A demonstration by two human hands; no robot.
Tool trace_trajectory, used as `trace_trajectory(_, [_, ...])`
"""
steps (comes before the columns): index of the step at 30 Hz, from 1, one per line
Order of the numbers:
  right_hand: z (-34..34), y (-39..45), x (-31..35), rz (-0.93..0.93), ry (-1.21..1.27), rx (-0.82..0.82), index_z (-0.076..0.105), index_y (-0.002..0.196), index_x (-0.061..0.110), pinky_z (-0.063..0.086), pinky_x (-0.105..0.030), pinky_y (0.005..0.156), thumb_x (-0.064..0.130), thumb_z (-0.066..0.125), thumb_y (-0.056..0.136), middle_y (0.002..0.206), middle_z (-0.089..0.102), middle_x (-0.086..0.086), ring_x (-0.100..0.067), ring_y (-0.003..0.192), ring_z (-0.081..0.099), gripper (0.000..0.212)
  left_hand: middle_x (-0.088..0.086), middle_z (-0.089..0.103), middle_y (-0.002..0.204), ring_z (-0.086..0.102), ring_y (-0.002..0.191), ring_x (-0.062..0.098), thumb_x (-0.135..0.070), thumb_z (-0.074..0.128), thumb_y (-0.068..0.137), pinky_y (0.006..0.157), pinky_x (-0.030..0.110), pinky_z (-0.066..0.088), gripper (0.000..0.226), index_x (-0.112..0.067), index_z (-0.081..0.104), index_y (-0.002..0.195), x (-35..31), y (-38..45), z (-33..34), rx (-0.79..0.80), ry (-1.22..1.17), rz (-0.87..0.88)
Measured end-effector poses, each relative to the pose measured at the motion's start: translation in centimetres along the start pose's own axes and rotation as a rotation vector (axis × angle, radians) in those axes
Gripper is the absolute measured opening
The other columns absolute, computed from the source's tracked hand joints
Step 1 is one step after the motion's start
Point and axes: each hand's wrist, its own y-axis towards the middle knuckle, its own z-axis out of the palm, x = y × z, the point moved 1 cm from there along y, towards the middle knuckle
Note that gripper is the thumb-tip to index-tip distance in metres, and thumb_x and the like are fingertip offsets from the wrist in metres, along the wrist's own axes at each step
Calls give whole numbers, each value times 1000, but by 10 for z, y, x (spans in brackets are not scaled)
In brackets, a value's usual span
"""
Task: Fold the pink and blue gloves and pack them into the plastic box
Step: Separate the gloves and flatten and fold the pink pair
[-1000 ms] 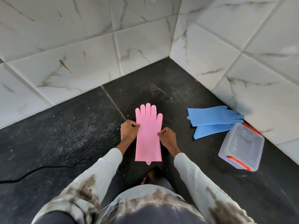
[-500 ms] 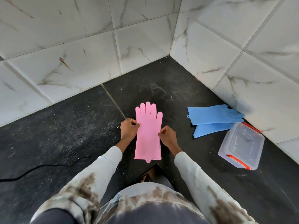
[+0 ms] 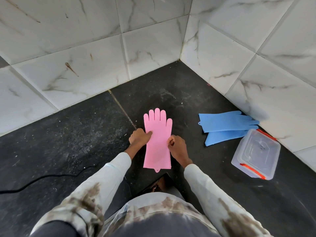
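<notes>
Pink gloves (image 3: 157,141) lay flat on the dark floor (image 3: 68,142), fingers pointing away from the person toward the wall corner, cuff end w/ a little tab nearest the body. Looked like a stacked pair, edges lined up, tho I couldn't tell for sure.

Left hand (image 3: 139,138) sat at the left edge of the pink gloves around mid-palem, fingers curled, thumb lying on top of the rubber, so gripping that edge. Right hand (image 3: 177,147) was at the right edge a bit lower down, fingers curled in and pinching that side.

Blue gloves (image 3: 225,126) were off to the right, well apart from the pink ones, two overlapped, fingertips aimed at the right wall (image 3: 256,74) and about touching its base. Plastic box (image 3: 256,153) was just beside them, nearer the person, clear w/ lid on and orange-red clips on two sides, tucked close to that same wall.

Also a thin black cable (image 3: 42,178) ran across the floor on the left. Both sleeves (image 3: 106,178) were light w/ brown stains.
</notes>
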Motion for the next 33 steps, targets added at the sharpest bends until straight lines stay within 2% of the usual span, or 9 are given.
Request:
trace_trajectory(3, [0, 1, 0, -4, 10, -3, 70, 122, 9, 56, -32, 108, 16, 61, 106, 129, 67, -8, -24, 115, 68, 20, 15, 72, 85, 69, 79, 25, -44, 54, 111, 88, 42, 63, 49, -3, 69, 90, 1, 2, 4, 13, -174, 106])
trace_trajectory(7, [0, 1, -1, -1, 37, -5, 73, 116, 7, 57, -32, 107, 11, 62, 105, 129, 66, -9, -25, 115, 68, 15, 27, 79, 103, 75, 82, 35, -9, 53, 110, 90, 53, 67, 28, 6, 77, 109, 4, -5, -2, 74, -415, 298])
trace_trajectory(9, [0, 1, 0, 2, 41, 2, 72, 117, 7, 57, -34, 108, 11, 63, 105, 131, 65, -9, -24, 115, 67, 16, 18, 76, 113, 78, 93, 35, 4, 57, 103, 88, 49, 68, 24, -1, 70, 123, 7, -6, -8, 96, -266, 422])
trace_trajectory(11, [0, 2, -1, -1, 36, 7, 72, 115, 6, 58, -35, 107, 10, 62, 105, 130, 65, -9, -25, 114, 67, 15, 9, 68, 130, 74, 106, 26, 7, 63, 95, 94, 45, 66, 52, -14, 54, 141, 12, -8, -9, 173, -19, 562])
trace_trajectory(15, [0, 1, -2, -13, 27, -1, 74, 110, 3, 59, -35, 103, 4, 61, 104, 125, 67, -12, -27, 110, 67, 14, 5, 34, 160, 44, 144, 23, -27, 79, 94, 126, 46, 44, 92, -30, 23, 167, 25, -16, 4, 29, 344, 721])
trace_trajectory(17, [0, -1, -1, -23, 10, -17, 75, 113, 4, 58, -34, 103, 8, 63, 104, 125, 68, -12, -26, 110, 68, 15, 5, 21, 168, 26, 157, 28, -42, 73, 97, 134, 53, 27, 82, -39, 29, 166, 27, -19, 9, -44, 502, 782])
trace_trajectory(20, [-1, -1, -1, -26, -10, -17, 75, 115, 5, 58, -31, 102, 10, 63, 105, 125, 68, -11, -27, 110, 69, 17, 2, 14, 176, 8, 166, 30, -37, 68, 100, 135, 59, 15, 61, -45, 45, 157, 25, -20, 12, 1, 638, 863])
trace_trajectory(25, [-3, -5, -5, -46, 13, 17, 74, 115, 6, 57, -35, 106, 13, 67, 103, 126, 67, -11, -27, 110, 69, 16, -2, 53, 149, 39, 146, 22, -28, 64, 103, 128, 54, 28, 34, -28, 63, 137, 17, -20, 12, 108, 642, 859])
trace_trajectory(33, [-15, -14, -14, -184, -124, 85, 70, 130, 17, 55, -29, 107, 6, 54, 108, 132, 59, -6, -22, 116, 63, 29, 6, 67, 120, 60, 118, 23, -15, 66, 101, 114, 42, 45, 10, -6, 66, 105, 25, -15, 10, 9, 342, 848])
